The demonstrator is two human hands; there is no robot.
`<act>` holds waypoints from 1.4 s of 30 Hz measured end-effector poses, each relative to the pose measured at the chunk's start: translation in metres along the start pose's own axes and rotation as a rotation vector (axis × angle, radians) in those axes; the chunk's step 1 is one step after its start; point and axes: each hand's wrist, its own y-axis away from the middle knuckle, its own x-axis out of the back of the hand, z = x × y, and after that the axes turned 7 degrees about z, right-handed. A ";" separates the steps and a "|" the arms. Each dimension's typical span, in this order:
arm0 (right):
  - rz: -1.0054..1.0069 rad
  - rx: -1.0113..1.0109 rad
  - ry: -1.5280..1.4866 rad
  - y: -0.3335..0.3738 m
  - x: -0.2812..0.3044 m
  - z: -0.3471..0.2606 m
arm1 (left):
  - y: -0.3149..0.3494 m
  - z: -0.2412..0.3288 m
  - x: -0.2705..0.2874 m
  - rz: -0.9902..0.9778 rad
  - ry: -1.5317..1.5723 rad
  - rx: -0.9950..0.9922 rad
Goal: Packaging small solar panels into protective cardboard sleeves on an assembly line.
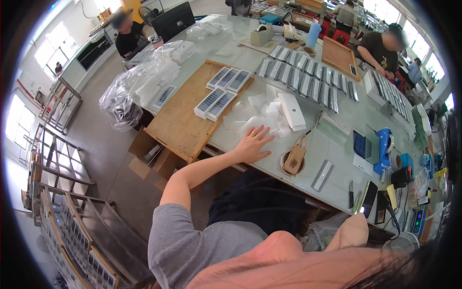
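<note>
My left hand [254,144] lies at the table's near edge with fingers spread, holding nothing. Its fingertips reach the crumpled translucent white sheets [255,114]. Just beyond them sits a long white box-like piece [292,111] with a small dark dot. To the hand's right stands a round container [285,166] with a tan wooden block [294,160] resting in it. Left of the hand, small solar-type panels [215,102] with white edges are stacked on a wooden board [178,123]. Of my right arm only a bent part [349,232] shows at the lower right; the right hand is out of sight.
Rows of silvery striped strips [308,77] cover the far table. A ruler-like strip [322,175] and a phone [368,197] lie near the front edge. Clear plastic bags [144,79] bulge at the left. A blue tape dispenser [383,149] stands right. Co-workers sit across the table.
</note>
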 end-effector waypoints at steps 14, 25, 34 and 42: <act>0.131 0.312 0.049 -0.030 0.016 -0.031 | 0.008 -0.004 0.004 0.000 -0.015 -0.003; -0.903 -1.046 0.448 0.139 0.092 -0.071 | 0.000 -0.004 -0.003 0.051 -0.006 0.021; -0.414 -1.832 0.577 0.309 0.140 -0.125 | -0.003 -0.009 -0.003 0.044 -0.023 -0.010; -0.385 -1.840 0.333 0.346 0.099 -0.059 | 0.016 -0.004 -0.007 0.093 0.014 0.010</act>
